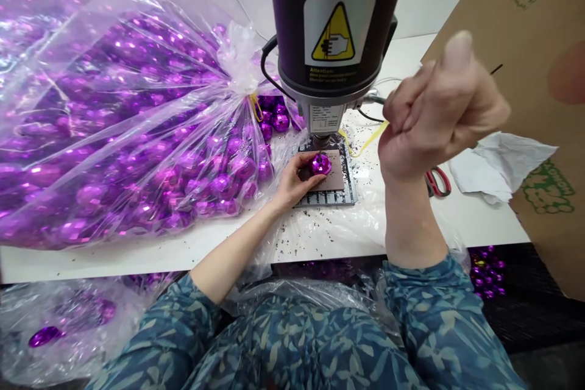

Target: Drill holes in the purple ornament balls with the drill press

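Observation:
My left hand [295,180] holds a shiny purple faceted ball [321,164] between thumb and fingers. The ball rests on a small brown board [337,173] on the slotted metal base [350,186] of a bench drill press [336,24]. Directly above the ball is the chuck [321,141]; whether a bit touches the ball I cannot tell. My right hand [443,109] is raised at the machine's right side, its fingers curled into a fist. What it grips, if anything, is hidden by the hand.
A big clear bag [137,122] full of purple balls lies at left. Dark shavings [311,234] litter the white table [183,256]. Red-handled scissors [439,183], white paper [498,164] and a cardboard box [548,134] are at right. More purple balls [488,271] sit below the table edge.

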The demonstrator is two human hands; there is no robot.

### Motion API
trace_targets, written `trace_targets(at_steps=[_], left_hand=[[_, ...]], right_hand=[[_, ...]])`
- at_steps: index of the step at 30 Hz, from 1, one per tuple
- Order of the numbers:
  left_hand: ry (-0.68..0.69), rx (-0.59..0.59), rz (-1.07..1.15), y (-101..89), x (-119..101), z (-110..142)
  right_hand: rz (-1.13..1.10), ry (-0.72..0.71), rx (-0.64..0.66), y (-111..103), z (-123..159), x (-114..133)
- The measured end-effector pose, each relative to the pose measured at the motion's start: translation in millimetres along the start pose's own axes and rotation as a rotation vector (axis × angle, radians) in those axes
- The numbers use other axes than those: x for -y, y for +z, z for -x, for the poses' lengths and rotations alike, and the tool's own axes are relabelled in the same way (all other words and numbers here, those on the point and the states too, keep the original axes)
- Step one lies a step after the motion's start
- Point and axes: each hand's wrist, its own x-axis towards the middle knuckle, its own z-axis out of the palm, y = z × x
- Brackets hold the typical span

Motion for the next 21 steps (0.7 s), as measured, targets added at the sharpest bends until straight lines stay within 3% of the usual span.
trace_targets(at_steps=[5,9,12,16,21], left_hand=[[0.070,-0.050,-0.022,-1.7,-9.0,10.7],[0.136,0.000,-0.119,-10.9,-20.1,27.6],[0.133,-0.095,-0.157,-21.3,-20.0,22.7],[0.046,-0.235,-0.359,-39.4,-0.4,-28.8],[-0.171,-0.168,-0.627,-53.2,35.8,-102.4]], right_hand=[[0.004,0.050,0.011,12.7,-16.8,12.1],[0.043,0.083,0.023,9.6,-13.8,12.0],[0.031,0.087,0.017,7.5,-13.2,10.6],[-0.048,0.089,0.011,7.5,-14.8,7.6],[0.000,0.120,0.024,5.7,-15.1,4.0]])
